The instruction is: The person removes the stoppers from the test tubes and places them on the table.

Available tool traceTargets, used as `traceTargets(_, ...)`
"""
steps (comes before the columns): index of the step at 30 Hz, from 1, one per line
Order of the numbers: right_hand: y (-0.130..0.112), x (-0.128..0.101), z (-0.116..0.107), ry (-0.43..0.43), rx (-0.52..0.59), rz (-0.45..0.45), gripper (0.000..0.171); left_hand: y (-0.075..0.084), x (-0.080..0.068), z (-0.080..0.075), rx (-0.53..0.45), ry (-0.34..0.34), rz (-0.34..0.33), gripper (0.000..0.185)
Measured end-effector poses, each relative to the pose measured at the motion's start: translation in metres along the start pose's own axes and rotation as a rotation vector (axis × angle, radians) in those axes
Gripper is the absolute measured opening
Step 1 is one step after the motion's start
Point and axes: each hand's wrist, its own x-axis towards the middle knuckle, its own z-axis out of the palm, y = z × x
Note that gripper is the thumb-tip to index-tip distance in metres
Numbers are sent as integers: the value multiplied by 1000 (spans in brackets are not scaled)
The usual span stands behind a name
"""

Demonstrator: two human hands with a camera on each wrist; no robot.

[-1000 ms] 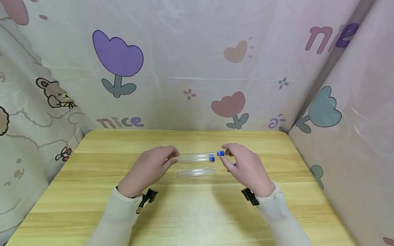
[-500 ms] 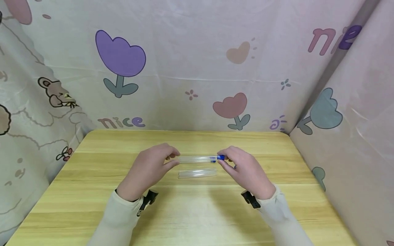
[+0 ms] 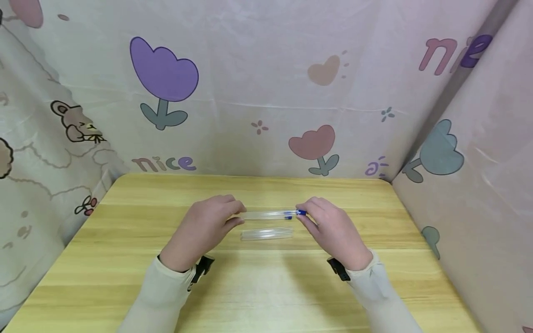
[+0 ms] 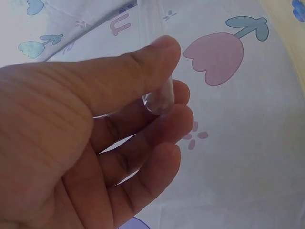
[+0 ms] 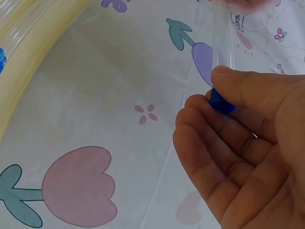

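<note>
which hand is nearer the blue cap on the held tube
Right. The right hand pinches the blue cap itself; the left hand holds the clear tube at its opposite, closed end.

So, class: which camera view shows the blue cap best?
The right wrist view: the blue cap is large and sharp, pinched by the right hand at the end of the clear tube. The head view shows it only as a tiny blue speck. The left wrist view does not show it.
</note>
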Motion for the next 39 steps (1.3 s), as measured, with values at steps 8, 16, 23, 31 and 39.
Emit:
traceTargets(8,1,0,0,-2,-27,2,23,1,1,1,6,-11,-12,20)
traceTargets(16,3,0,4,37,-32,-28,25,3,2,0,12,-33,-32,19)
traceTargets(23,2,1,6,85,-26,-40,28,2,1,0,15,-31,-35,19)
traceTargets(31,1,1,7,152,-41,-76,29,2,0,-1,22,-30,-32,19)
traceTargets(39,-1,1,9,175,-29,-60,25,2,0,0,24,-32,-22,14)
